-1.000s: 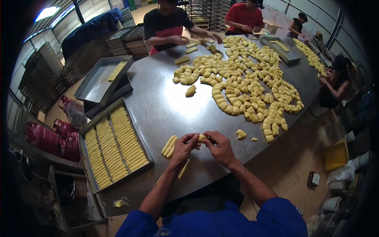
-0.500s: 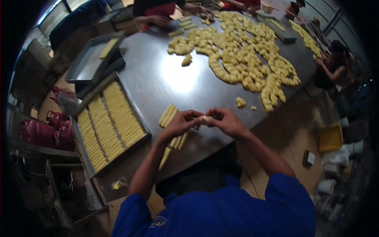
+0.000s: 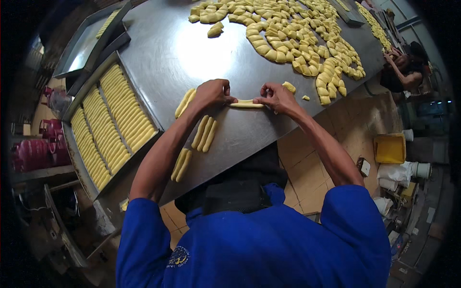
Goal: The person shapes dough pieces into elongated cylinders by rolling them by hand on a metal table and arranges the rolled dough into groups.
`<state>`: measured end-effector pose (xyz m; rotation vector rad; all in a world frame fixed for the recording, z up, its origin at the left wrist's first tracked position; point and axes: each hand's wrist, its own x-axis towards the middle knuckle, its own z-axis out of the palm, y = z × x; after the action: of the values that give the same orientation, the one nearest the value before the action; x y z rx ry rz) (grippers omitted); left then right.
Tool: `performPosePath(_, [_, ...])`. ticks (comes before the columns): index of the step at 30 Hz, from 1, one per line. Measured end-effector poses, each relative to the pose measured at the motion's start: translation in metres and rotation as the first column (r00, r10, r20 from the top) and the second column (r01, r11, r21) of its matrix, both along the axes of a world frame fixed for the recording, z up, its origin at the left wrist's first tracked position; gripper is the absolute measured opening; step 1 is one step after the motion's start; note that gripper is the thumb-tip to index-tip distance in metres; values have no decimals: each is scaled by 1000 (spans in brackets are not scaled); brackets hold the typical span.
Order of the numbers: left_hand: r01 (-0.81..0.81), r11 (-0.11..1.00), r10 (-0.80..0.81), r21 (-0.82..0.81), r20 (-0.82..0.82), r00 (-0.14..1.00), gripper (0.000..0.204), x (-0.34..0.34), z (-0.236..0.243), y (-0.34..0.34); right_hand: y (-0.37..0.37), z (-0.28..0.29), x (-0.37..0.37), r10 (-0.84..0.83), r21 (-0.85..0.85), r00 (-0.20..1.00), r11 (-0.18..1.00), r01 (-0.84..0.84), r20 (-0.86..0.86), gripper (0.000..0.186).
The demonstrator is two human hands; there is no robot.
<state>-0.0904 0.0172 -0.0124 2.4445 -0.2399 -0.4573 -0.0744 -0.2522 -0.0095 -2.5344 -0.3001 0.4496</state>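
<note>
A pale yellow dough stick (image 3: 246, 103) is stretched level between my two hands, low over the metal table (image 3: 158, 45). My left hand (image 3: 214, 93) pinches its left end, and my right hand (image 3: 278, 98) pinches the right end. Whether the dough touches the steel I cannot tell. Several finished dough sticks (image 3: 204, 134) lie in small groups beside and below my left wrist; part of one group is hidden behind that hand. Just beyond my right hand sits a small dough lump (image 3: 289, 87).
A large heap of cut dough pieces (image 3: 288, 36) spreads over the far right of the table. To the left stands a metal tray (image 3: 152, 136) filled with rows of dough sticks, another tray (image 3: 79, 61) behind it. A co-worker (image 3: 403, 72) is at the far right edge.
The dough between my hands, bunched small at the fingertips before, is now a long straight stick. My hands have drawn apart. The view has tipped downward, showing the table higher in the picture.
</note>
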Motion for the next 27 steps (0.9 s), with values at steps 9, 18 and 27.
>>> performPosePath(9, [134, 965, -119, 223, -77, 990, 60, 17, 15, -12, -4, 0, 2, 121, 89, 993, 989, -121, 9, 29])
performPosePath(18, [48, 920, -103, 390, 123, 987, 78, 30, -13, -15, 21, 3, 8, 257, 10, 965, 966, -258, 57, 34])
performPosePath(27, [54, 948, -90, 314, 100, 991, 75, 19, 2, -23, -1, -26, 3, 226, 125, 822, 934, -336, 522, 32])
